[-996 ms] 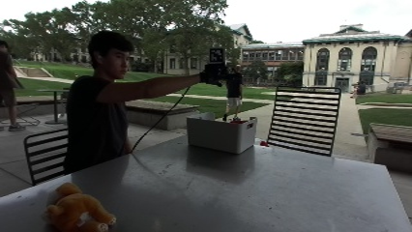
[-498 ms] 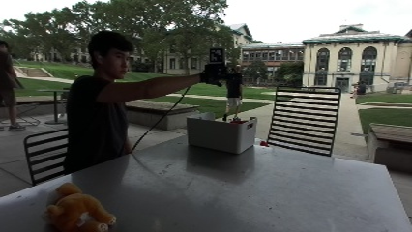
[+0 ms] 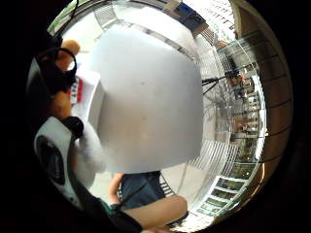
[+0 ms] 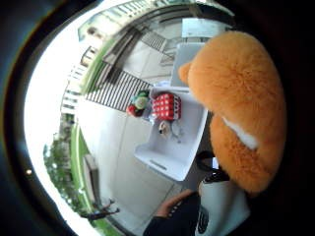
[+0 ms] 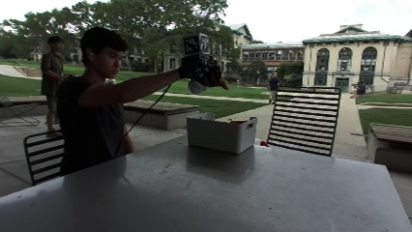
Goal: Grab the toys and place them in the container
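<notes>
An outdoor campus courtyard with a grey table (image 5: 257,193). A seated person holds their gloved right hand (image 5: 203,72) high above the white container (image 5: 221,134) at the table's far edge, fingers curled round an orange plush toy (image 4: 241,108). Judged best: lower it over the container's open middle before releasing.

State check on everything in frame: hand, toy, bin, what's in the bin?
right hand: raised above the container, gripping the orange plush toy
orange plush toy: held in the air, not yet in the container
container: upright on the table, open top
red block toy: lying inside the container
table: bears the container near its far edge
</notes>
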`<state>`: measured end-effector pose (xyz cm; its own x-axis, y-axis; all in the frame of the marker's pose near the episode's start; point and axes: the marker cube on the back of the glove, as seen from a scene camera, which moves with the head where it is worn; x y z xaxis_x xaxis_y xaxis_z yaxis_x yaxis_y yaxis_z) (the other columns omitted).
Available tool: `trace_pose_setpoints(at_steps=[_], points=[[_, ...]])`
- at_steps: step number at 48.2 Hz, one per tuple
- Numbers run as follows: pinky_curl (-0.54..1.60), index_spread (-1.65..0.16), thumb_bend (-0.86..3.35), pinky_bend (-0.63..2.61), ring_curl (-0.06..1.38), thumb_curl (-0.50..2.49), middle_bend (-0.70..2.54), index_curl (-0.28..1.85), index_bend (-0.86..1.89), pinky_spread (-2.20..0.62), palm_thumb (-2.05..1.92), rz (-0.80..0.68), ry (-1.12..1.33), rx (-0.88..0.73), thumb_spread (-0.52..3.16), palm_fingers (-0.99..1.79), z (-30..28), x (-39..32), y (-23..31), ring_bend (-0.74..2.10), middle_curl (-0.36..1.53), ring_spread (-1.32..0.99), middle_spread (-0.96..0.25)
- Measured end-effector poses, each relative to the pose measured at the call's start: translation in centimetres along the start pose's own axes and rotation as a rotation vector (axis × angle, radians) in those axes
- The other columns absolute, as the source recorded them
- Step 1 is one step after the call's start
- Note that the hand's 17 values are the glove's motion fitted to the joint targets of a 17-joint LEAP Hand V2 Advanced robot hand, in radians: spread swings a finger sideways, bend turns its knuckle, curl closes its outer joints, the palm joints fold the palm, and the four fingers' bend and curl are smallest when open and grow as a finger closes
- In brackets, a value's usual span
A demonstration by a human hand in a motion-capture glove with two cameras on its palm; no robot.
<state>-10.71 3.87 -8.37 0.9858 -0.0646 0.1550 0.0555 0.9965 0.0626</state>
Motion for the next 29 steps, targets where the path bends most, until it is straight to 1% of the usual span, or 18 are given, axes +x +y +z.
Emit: trace_pose_setpoints(at_steps=[2, 5, 6, 10, 12, 15, 18, 20, 23, 26, 28, 29], points=[[0.37, -0.40, 0.16, 1.11, 0.45, 0.97, 0.18, 0.32, 0.15, -0.44, 0.70, -0.087, 0.020, -0.001, 0.82, 0.78, 1.2, -1.6, -0.6, 0.91, 0.66, -0.52, -0.53], [0.37, -0.40, 0.15, 1.11, 0.45, 0.98, 0.18, 0.33, 0.15, -0.44, 0.70, -0.294, 0.011, 0.002, 0.83, 0.77, 2.4, -3.8, -0.6, 0.90, 0.67, -0.51, -0.54], [0.37, -0.40, 0.15, 1.12, 0.46, 0.98, 0.18, 0.33, 0.15, -0.44, 0.70, -0.312, -0.019, -0.004, 0.83, 0.77, 2.5, -4.7, -0.4, 0.90, 0.68, -0.51, -0.53], [0.38, -0.40, 0.14, 1.13, 0.46, 0.99, 0.17, 0.33, 0.15, -0.44, 0.70, -0.180, -0.186, -0.053, 0.85, 0.75, 2.2, -8.7, 0.4, 0.90, 0.69, -0.51, -0.54], [0.38, -0.40, 0.14, 1.13, 0.46, 0.99, 0.17, 0.33, 0.15, -0.44, 0.70, -0.158, -0.205, -0.061, 0.85, 0.74, 2.2, -9.4, 0.6, 0.89, 0.70, -0.51, -0.54], [0.38, -0.40, 0.14, 1.13, 0.47, 1.00, 0.17, 0.33, 0.14, -0.43, 0.70, -0.184, -0.183, -0.077, 0.86, 0.73, 3.2, -11.0, 1.4, 0.90, 0.71, -0.51, -0.53], [0.38, -0.40, 0.13, 1.15, 0.47, 1.00, 0.17, 0.33, 0.14, -0.43, 0.69, -0.254, -0.153, -0.108, 0.88, 0.71, 4.7, -13.5, 2.8, 0.88, 0.72, -0.50, -0.53], [0.39, -0.39, 0.13, 1.16, 0.47, 1.00, 0.16, 0.33, 0.14, -0.43, 0.70, -0.262, -0.116, -0.119, 0.89, 0.70, 5.5, -14.0, 3.0, 0.89, 0.72, -0.50, -0.53], [0.39, -0.39, 0.13, 1.17, 0.47, 1.00, 0.16, 0.33, 0.14, -0.43, 0.69, -0.218, -0.008, -0.135, 0.91, 0.69, 6.6, -13.3, 2.6, 0.89, 0.73, -0.50, -0.52], [0.39, -0.39, 0.12, 1.18, 0.48, 1.01, 0.16, 0.33, 0.14, -0.43, 0.69, -0.186, 0.099, -0.165, 0.92, 0.67, 7.5, -10.8, 1.7, 0.89, 0.73, -0.49, -0.52], [0.41, -0.37, 0.09, 1.25, 0.48, 0.98, 0.13, 0.31, 0.08, -0.42, 0.63, -0.197, 0.079, -0.203, 0.98, 0.59, 7.7, -10.1, 1.6, 0.90, 0.72, -0.46, -0.49], [0.42, -0.35, 0.07, 1.28, 0.48, 0.92, 0.09, 0.30, 0.06, -0.39, 0.54, -0.218, 0.051, -0.221, 1.09, 0.49, 7.7, -10.5, 1.8, 0.88, 0.71, -0.42, -0.45]])
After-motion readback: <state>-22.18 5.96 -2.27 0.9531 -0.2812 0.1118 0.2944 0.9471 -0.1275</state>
